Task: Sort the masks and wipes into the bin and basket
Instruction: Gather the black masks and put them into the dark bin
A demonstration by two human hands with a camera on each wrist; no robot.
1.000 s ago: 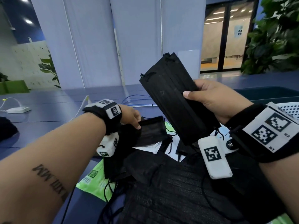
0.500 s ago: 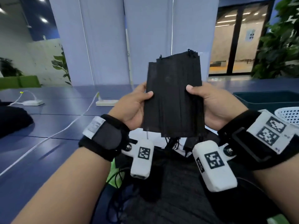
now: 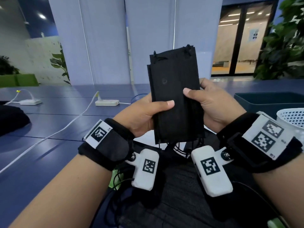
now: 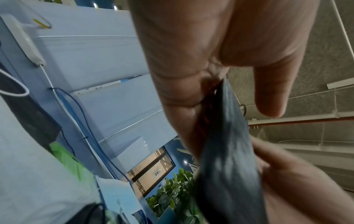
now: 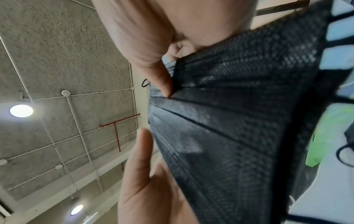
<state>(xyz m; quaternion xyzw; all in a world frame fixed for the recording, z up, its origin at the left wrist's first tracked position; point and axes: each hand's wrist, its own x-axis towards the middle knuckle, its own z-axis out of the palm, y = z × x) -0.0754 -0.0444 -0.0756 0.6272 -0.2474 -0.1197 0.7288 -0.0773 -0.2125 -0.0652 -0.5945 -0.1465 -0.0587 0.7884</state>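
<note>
A stack of black face masks [image 3: 174,89] stands upright in front of me, held between both hands above the table. My left hand [image 3: 144,112] grips its left edge, thumb across the front. My right hand [image 3: 212,104] grips the right edge, thumb pressed on the front too. The left wrist view shows the stack of masks [image 4: 228,159] edge-on between thumb and fingers. Close up in the right wrist view, the pleated masks [image 5: 239,121] fill the frame. More black masks [image 3: 181,203] and green wipe packets [image 3: 115,180] lie in a heap below my wrists.
A dark teal bin [image 3: 269,102] and a white mesh basket [image 3: 291,117] stand at the right. White power strips [image 3: 107,102] with cables lie on the blue table [image 3: 49,125] at the left. A black object [image 3: 11,119] sits at the far left edge.
My left hand left the pile on the table and rose to take the stack's left edge. The stack turned upright and both thumbs slid further across its front.
</note>
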